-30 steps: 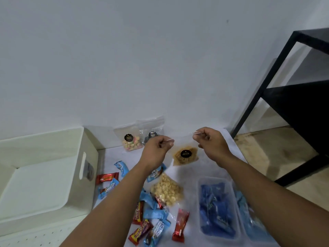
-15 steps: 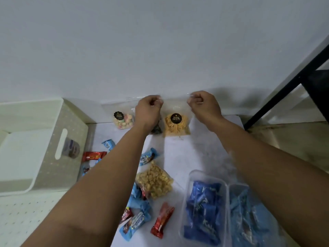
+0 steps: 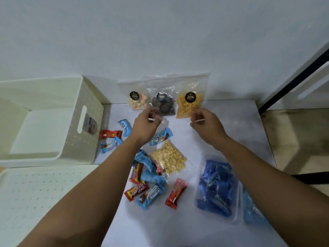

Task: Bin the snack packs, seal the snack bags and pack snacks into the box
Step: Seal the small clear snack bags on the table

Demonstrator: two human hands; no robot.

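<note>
On the left of the worktop (image 3: pixel 222 122), a large cream box (image 3: pixel 89 139) of stiff perforated plastic is seen, open and upright, with a slot handle in its near wall. Against the far wall three clear snack bags are propped: one of pastel pieces (image 3: pixel 138 102), one of dark swirled biscuits (image 3: pixel 162 104) and one of orange sticks (image 3: pixel 188 104), each bearing a round black label. At the near right, blue packs are held in a clear tray (image 3: pixel 235 216). A soft bag of pale crackers (image 3: pixel 168 158) lies in the middle, among small red and blue wrapped bars (image 3: pixel 150 194).

The left hand (image 3: pixel 145 124) and the right hand (image 3: pixel 205 122) are held just before the propped bags, fingers curled; whether anything is pinched cannot be told. The bags are judged light, limp and slippery, their contents brittle, so they are best taken by the top strip, pinched at both ends. The bars are judged light and crinkly, easily scooped.
</note>
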